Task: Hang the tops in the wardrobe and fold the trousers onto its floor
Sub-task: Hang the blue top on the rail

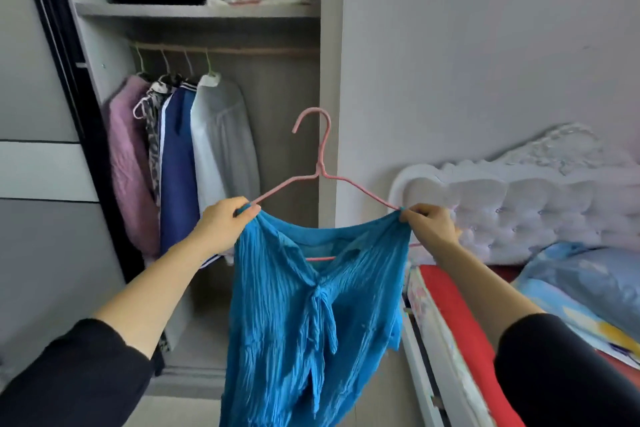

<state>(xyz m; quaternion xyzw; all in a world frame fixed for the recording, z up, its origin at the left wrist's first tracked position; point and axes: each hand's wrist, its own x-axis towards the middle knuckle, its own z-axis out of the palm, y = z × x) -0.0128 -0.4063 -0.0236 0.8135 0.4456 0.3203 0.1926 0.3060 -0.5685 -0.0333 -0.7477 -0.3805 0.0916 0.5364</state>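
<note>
A crinkled blue top (304, 315) with a front tie hangs in the air in front of me on a pink wire hanger (318, 163). My left hand (225, 222) pinches the top's left shoulder against the hanger arm. My right hand (429, 224) pinches the right shoulder the same way. The hanger's hook points up, free of the rail. The open wardrobe's rail (242, 49) lies above and left of the hanger. Several tops (180, 163) hang at its left end. The wardrobe floor (197, 350) shows low behind my left forearm.
A shelf (197, 10) above the rail holds dark and light folded items. The sliding door (38, 149) stands at the left. The wardrobe's side panel (329, 87) rises behind the hanger hook. A bed with white tufted headboard (519, 211) and red sheet (460, 333) is at the right.
</note>
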